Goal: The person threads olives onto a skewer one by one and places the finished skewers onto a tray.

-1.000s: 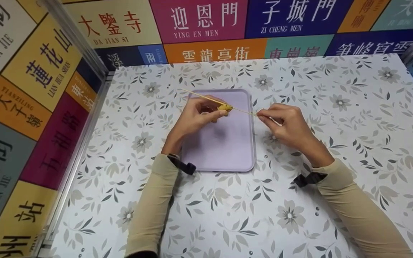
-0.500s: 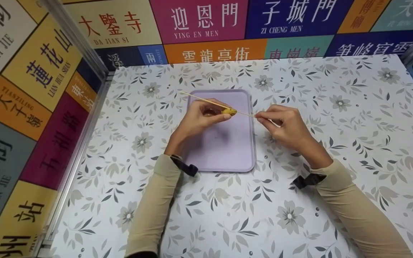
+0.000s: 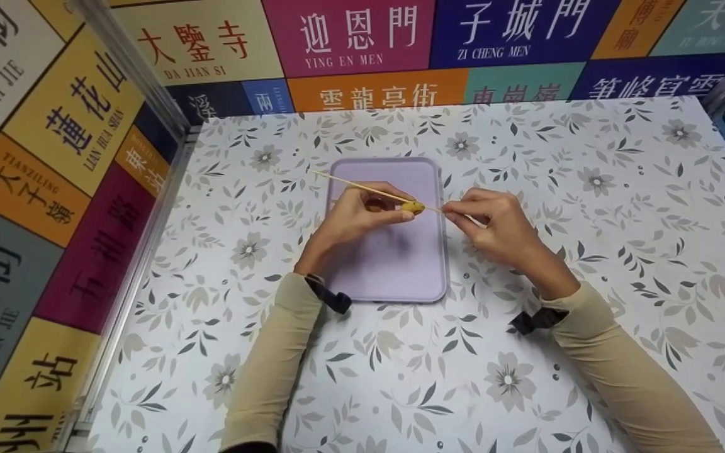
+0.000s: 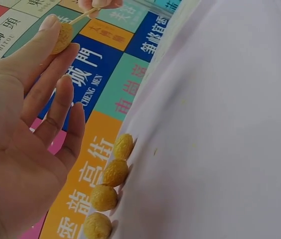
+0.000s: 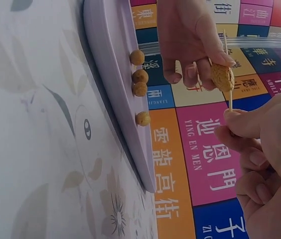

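My left hand (image 3: 359, 211) pinches a golden-brown, wrinkled fried ball (image 3: 412, 207) between thumb and forefinger, its other fingers loosely bent. A thin wooden skewer (image 3: 362, 187) runs through the ball, and its long end points to the far left. My right hand (image 3: 501, 226) pinches the short end of the skewer at thumb and fingertips. A short piece of the skewer (image 5: 230, 99) shows between ball and right fingertips in the right wrist view. Both hands are held over the lilac tray (image 3: 394, 270). Several more fried balls (image 4: 103, 197) lie along the tray's edge, mostly hidden by the left hand from the head.
Under the tray spreads a white table (image 3: 507, 340) with a grey flower-and-leaf print. Colourful panels (image 3: 350, 38) with large characters stand along its back and left side. Both sleeves are beige, with a black strap (image 3: 539, 319) at each wrist.
The ball and left hand have shifted right and nearer to me, the right hand slightly left. Less skewer shows between ball and right fingertips; more of it sticks out on the left.
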`<action>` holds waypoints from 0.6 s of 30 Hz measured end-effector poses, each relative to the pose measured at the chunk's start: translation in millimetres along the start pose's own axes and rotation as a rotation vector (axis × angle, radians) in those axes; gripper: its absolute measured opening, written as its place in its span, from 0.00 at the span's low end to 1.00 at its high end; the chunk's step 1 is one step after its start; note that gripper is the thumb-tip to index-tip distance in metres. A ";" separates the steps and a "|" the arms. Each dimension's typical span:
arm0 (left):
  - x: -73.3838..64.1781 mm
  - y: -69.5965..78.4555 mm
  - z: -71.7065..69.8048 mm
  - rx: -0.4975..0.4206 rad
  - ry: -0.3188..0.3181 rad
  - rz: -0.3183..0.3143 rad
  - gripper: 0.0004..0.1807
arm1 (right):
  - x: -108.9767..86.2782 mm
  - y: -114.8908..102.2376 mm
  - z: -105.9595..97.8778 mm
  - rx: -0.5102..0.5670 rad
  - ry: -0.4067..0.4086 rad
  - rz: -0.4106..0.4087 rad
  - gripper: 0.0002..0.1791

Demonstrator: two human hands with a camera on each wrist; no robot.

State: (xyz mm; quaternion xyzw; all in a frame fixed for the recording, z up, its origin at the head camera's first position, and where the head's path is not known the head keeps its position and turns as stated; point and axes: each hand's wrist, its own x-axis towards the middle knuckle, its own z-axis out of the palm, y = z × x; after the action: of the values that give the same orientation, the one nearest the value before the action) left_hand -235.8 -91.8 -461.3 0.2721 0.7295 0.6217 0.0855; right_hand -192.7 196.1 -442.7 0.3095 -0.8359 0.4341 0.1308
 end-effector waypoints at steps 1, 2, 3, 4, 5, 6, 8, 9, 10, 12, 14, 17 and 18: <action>0.3 -0.3 0.2 -0.005 0.003 0.001 0.13 | -0.1 -0.2 0.4 -0.001 -0.001 -0.003 0.07; 0.5 -0.5 0.3 -0.007 0.005 0.000 0.13 | -0.2 -0.2 0.9 -0.003 -0.001 -0.007 0.08; 0.8 -0.6 0.4 -0.007 0.007 0.000 0.13 | -0.3 -0.3 1.4 -0.007 -0.001 -0.012 0.08; 0.9 -0.7 0.5 -0.006 0.010 0.000 0.12 | -0.4 -0.1 2.1 -0.011 0.000 -0.017 0.08; 0.9 -0.9 0.4 -0.003 0.012 0.002 0.12 | -0.5 0.3 2.7 -0.015 0.000 -0.023 0.08; 0.7 -0.7 0.4 0.001 0.014 0.001 0.12 | -0.5 0.4 3.2 -0.019 0.001 -0.028 0.08; 0.3 -0.4 0.2 0.012 0.015 -0.004 0.12 | -0.8 0.6 4.0 -0.020 0.004 -0.035 0.08; 0.0 -0.2 0.3 0.016 0.015 -0.008 0.13 | -0.9 0.7 4.3 -0.020 0.006 -0.038 0.08; -0.2 -0.2 0.2 0.018 0.013 -0.010 0.13 | -1.0 0.6 4.6 -0.019 0.008 -0.040 0.08; -0.5 0.4 0.7 0.018 0.008 -0.016 0.13 | -1.2 0.1 4.9 -0.022 0.010 -0.045 0.08; -0.6 0.4 1.3 0.019 0.005 -0.020 0.14 | -1.3 -0.7 5.0 -0.026 0.012 -0.046 0.08; -0.3 -0.1 2.9 0.013 0.004 -0.025 0.14 | -1.3 -1.8 5.2 -0.029 0.009 -0.046 0.07; -0.3 -0.5 3.4 0.013 0.004 -0.028 0.14 | -1.3 -1.9 5.5 -0.027 0.008 -0.046 0.07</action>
State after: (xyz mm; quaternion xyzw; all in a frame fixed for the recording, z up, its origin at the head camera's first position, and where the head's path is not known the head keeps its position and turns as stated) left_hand -234.2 -89.1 -462.6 0.2611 0.7373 0.6164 0.0908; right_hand -190.2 191.4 -445.4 0.3248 -0.8338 0.4212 0.1483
